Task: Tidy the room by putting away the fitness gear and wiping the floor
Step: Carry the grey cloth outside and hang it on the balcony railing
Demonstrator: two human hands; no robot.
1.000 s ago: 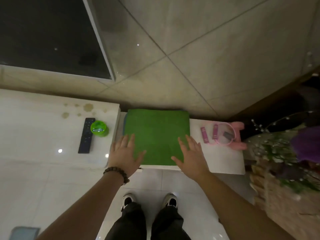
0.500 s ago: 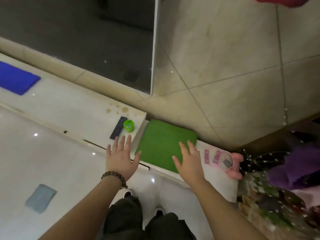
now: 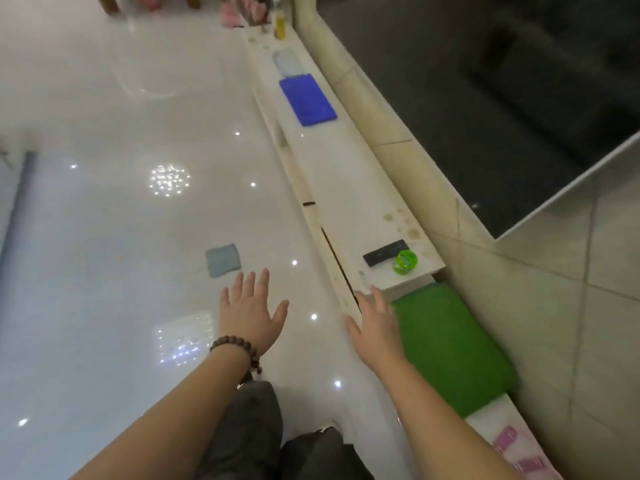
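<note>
A folded green mat [image 3: 450,344] lies on the low white shelf [image 3: 346,174] along the wall at the right. Pink skipping-rope handles [image 3: 516,452] lie beyond it at the bottom right edge. A small grey-blue cloth [image 3: 222,260] lies flat on the glossy white floor [image 3: 104,237]. My left hand [image 3: 251,311], with a bead bracelet on the wrist, hovers with spread fingers over the floor just short of the cloth. My right hand [image 3: 375,322] is spread too, beside the mat's left edge, holding nothing.
On the shelf lie a black remote [image 3: 384,252], a green round container [image 3: 405,261], a blue cloth [image 3: 307,99] and a pale cloth [image 3: 288,62]. A dark TV screen [image 3: 502,98] hangs on the tiled wall. My dark trouser legs are at the bottom centre.
My view has swung left from the green mat toward the open floor. Both hands have come off the mat; the left one now hovers near the grey-blue cloth.
</note>
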